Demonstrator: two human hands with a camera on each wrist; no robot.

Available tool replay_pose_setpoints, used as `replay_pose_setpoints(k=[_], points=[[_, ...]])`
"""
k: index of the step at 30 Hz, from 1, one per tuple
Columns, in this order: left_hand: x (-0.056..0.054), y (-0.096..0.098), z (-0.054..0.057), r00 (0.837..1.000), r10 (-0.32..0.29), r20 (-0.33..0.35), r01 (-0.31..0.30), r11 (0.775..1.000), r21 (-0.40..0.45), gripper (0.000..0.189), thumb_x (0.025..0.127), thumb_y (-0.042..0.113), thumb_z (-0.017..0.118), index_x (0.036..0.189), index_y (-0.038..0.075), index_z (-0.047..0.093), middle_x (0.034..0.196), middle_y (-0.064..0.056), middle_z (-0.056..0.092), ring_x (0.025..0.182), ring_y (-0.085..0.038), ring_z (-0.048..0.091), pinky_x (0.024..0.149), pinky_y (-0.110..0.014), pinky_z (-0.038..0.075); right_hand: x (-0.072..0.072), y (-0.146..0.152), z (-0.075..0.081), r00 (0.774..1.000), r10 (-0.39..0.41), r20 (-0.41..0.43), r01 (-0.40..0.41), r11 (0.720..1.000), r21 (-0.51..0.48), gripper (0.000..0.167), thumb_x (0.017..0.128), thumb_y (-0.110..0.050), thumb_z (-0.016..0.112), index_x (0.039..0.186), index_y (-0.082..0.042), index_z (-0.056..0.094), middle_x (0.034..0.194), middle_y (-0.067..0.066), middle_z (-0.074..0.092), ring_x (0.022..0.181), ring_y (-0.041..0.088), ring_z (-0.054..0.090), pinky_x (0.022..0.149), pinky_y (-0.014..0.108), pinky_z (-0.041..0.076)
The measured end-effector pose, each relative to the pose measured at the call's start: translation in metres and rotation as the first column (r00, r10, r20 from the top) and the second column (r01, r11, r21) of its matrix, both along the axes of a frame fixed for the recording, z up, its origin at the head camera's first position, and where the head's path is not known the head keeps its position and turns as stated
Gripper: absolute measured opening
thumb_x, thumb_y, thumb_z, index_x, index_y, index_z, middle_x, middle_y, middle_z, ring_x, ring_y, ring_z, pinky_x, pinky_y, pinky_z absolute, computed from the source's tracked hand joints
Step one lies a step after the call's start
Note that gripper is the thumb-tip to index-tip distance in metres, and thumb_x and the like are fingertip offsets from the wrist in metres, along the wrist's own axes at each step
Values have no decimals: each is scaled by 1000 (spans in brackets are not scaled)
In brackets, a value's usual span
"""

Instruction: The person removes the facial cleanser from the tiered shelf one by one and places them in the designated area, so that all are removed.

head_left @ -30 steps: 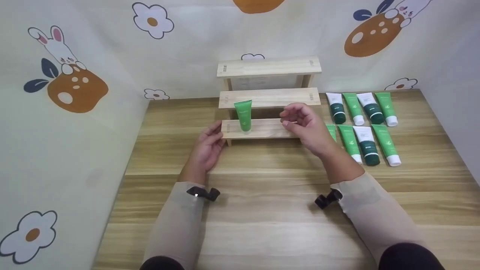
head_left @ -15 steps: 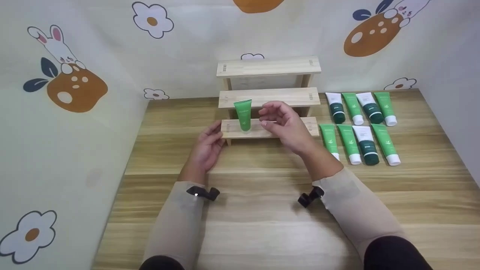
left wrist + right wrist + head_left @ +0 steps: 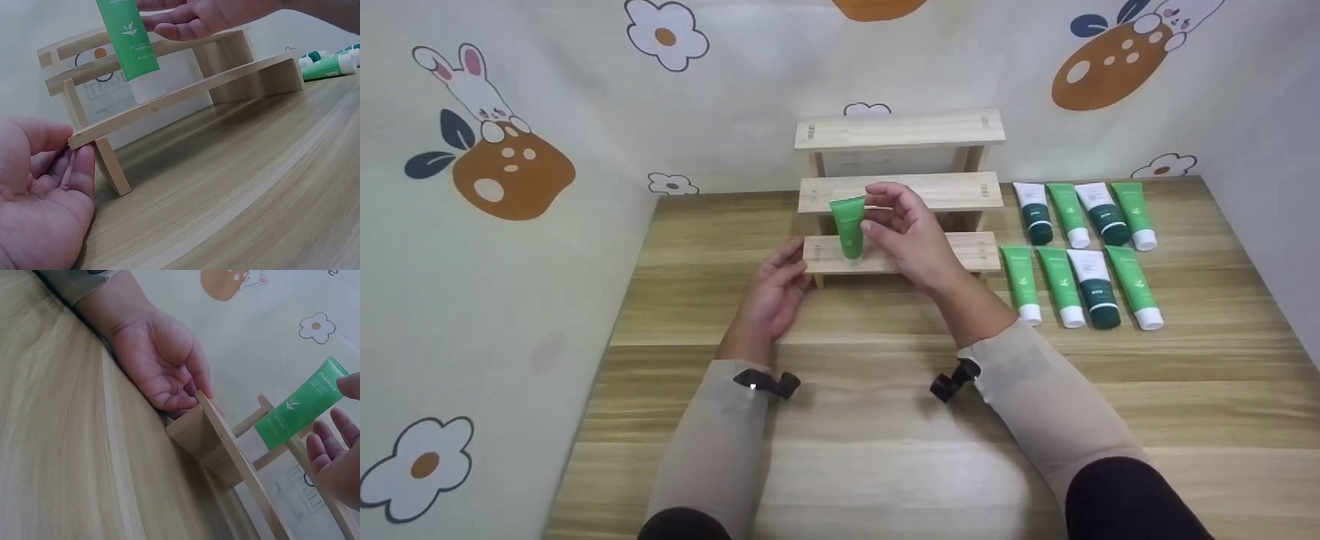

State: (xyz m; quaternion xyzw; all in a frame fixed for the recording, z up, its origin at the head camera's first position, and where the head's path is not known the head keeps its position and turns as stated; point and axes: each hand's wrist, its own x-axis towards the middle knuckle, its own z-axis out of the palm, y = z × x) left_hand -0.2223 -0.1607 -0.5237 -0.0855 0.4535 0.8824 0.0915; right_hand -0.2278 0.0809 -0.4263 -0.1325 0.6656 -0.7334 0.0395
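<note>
A green squeeze tube (image 3: 850,229) stands cap down on the lowest tier of a three-step wooden rack (image 3: 900,131). My left hand (image 3: 772,292) grips the left end of that lowest board; in the left wrist view, the left hand (image 3: 45,191) has digits above and below the board's corner. My right hand (image 3: 911,236) is at the tube's right side, thumb and fingers parted and loosely bent. In the right wrist view, the right thumb (image 3: 350,386) overlaps or nearly meets the tube's upper edge; whether it touches, I cannot tell. The tube's white cap (image 3: 147,87) rests on the board.
Two rows of tubes lie flat on the wooden table (image 3: 840,450) right of the rack. Some are green with white caps, like one tube (image 3: 1134,285); others are white and dark green, such as another tube (image 3: 1095,289). A patterned wall (image 3: 750,90) stands behind.
My right hand has moved left along the rack, from the lowest tier's right part to beside the green tube. The left hand and the tube have stayed put.
</note>
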Motion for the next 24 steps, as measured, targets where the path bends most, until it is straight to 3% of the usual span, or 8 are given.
replay_pose_setpoints(k=[11, 17, 24], points=[[0, 0, 0, 1000, -12, -15, 12, 1000, -1, 57, 103, -10, 49, 158, 2, 44, 142, -3, 57, 116, -12, 63, 92, -21, 55, -2, -5, 1, 994, -105, 26, 106, 993, -53, 38, 100, 4, 67, 138, 4, 61, 112, 1, 65, 116, 19, 62, 100, 30, 57], [1, 0, -1, 999, -7, -40, 7, 1000, -5, 55, 104, -10, 48, 158, 0, 44, 135, -1, 61, 111, -10, 63, 88, -20, 54, -2, 6, 0, 984, -177, 28, 179, 980, -83, 35, 100, 5, 66, 135, 0, 64, 111, -1, 61, 119, 18, 61, 109, 29, 52], [0, 1, -2, 999, 1, -36, -2, 1000, -22, 55, 103, -10, 49, 157, 0, 45, 135, 1, 62, 110, -10, 62, 86, -20, 53, -1, 28, 1, 976, -217, 0, 217, 973, -80, 34, 100, 5, 66, 132, -4, 67, 111, 0, 61, 113, 17, 62, 107, 28, 52]])
